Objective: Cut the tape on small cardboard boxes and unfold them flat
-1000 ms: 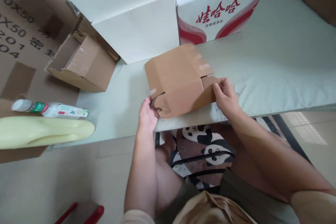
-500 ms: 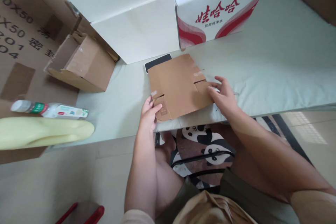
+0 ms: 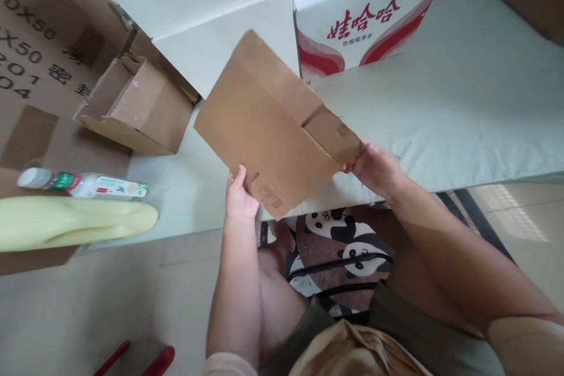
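Note:
A flattened brown cardboard box (image 3: 259, 120) is held up at a slant over the front of the covered table. My left hand (image 3: 241, 194) grips its lower left edge, thumb on the upper face and the other fingers hidden beneath. Beside that thumb, printed marks show on a corner flap. My right hand (image 3: 372, 167) pinches the end of the flap on the right, which is bent at a slit. The far corner of the cardboard reaches in front of a white box (image 3: 233, 50).
A white and red carton (image 3: 365, 29) stands at the back. To the left are an open brown box (image 3: 150, 106), a clear bottle (image 3: 92, 184) and a pale yellow object (image 3: 74, 223) on the pale green cloth (image 3: 462, 111). A panda-print seat (image 3: 361, 258) shows below the table edge.
The cardboard has come up off the table, turned and tilted, its far corner swinging left. My right hand has closed on the flap. The dark flat object behind is now hidden.

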`<state>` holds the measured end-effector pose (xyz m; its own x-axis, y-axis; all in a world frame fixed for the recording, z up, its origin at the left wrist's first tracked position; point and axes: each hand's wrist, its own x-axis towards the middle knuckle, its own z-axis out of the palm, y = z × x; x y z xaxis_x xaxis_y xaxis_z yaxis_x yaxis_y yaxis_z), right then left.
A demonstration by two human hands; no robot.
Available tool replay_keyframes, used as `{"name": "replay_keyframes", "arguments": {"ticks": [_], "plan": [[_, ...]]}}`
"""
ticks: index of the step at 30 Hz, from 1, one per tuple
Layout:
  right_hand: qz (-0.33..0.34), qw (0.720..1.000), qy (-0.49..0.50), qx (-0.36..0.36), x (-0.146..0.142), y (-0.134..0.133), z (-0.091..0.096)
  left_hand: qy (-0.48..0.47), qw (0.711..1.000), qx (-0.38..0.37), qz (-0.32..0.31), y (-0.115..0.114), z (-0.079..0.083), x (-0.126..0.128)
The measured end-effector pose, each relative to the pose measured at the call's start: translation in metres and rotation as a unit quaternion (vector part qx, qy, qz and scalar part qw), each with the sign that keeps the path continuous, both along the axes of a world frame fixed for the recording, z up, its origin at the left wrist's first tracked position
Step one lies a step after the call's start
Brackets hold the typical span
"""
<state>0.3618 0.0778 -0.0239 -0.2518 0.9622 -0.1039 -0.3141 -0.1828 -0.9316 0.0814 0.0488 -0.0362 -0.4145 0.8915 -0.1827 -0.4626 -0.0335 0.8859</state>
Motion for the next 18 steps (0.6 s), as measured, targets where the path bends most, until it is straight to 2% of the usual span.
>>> {"name": "replay_keyframes", "arguments": {"ticks": [4,6,10,13,18], "plan": [[0.064,0.997,-0.049,-0.018,-0.009,-0.013,0.003,-0.015,1.0,0.0,0.008,0.001,-0.001,0.006],[0.033,0.996,-0.06,-0.063,-0.015,-0.02,0.004,-0.019,1.0,-0.023,-0.006,0.0,0.0,0.012],[-0.081,0.983,0.0,-0.166,-0.012,-0.028,0.012,-0.061,0.994,-0.079,-0.041,0.0,0.007,0.021],[-0.151,0.968,0.01,-0.201,0.015,-0.036,0.02,-0.086,0.991,-0.091,-0.046,0.001,0.014,0.022],[-0.292,0.941,-0.051,-0.165,0.101,-0.072,0.02,-0.103,0.987,-0.114,-0.048,-0.002,0.027,0.02]]}}
